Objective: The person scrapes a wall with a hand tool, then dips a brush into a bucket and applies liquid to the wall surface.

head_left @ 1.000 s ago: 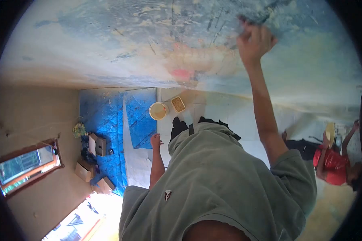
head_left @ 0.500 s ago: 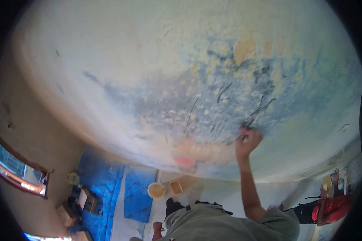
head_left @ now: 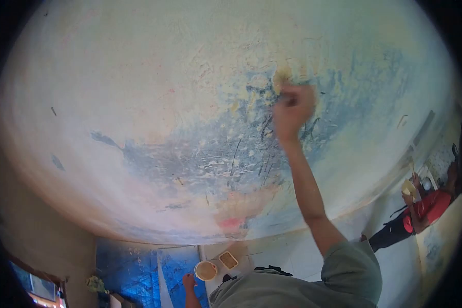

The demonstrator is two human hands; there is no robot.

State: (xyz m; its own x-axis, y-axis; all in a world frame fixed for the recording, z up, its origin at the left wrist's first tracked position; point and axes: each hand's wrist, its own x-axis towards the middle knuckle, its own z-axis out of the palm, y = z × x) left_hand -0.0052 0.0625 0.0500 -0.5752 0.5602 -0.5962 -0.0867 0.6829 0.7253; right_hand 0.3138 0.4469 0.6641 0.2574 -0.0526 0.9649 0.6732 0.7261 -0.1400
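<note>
My right hand point(head_left: 295, 110) is raised in front of a painted wall point(head_left: 154, 66), over a mottled blue-grey patch with dark streaks. Its fingers are curled closed and slightly blurred; whatever they hold, if anything, is hidden. A yellowish spot on the wall shows just above the fingertips. Low in the view, my left hand point(head_left: 189, 281) hangs at my side with the fingers closed, and I cannot make out anything in it. Close to it on the floor stand a round white bucket point(head_left: 206, 270) with tan contents and a rectangular tub point(head_left: 228, 260).
At the right, another person in a red shirt point(head_left: 432, 209) stands by the wall, holding a pale yellow thing point(head_left: 408, 188). Blue sheeting point(head_left: 126, 264) covers the floor at the lower left, near a window point(head_left: 36, 285) and a cardboard box point(head_left: 119, 300).
My right hand has moved up the wall and a little left, from the lower dark streaks to the yellowish spot. The view has shifted. My left hand stays low and closed.
</note>
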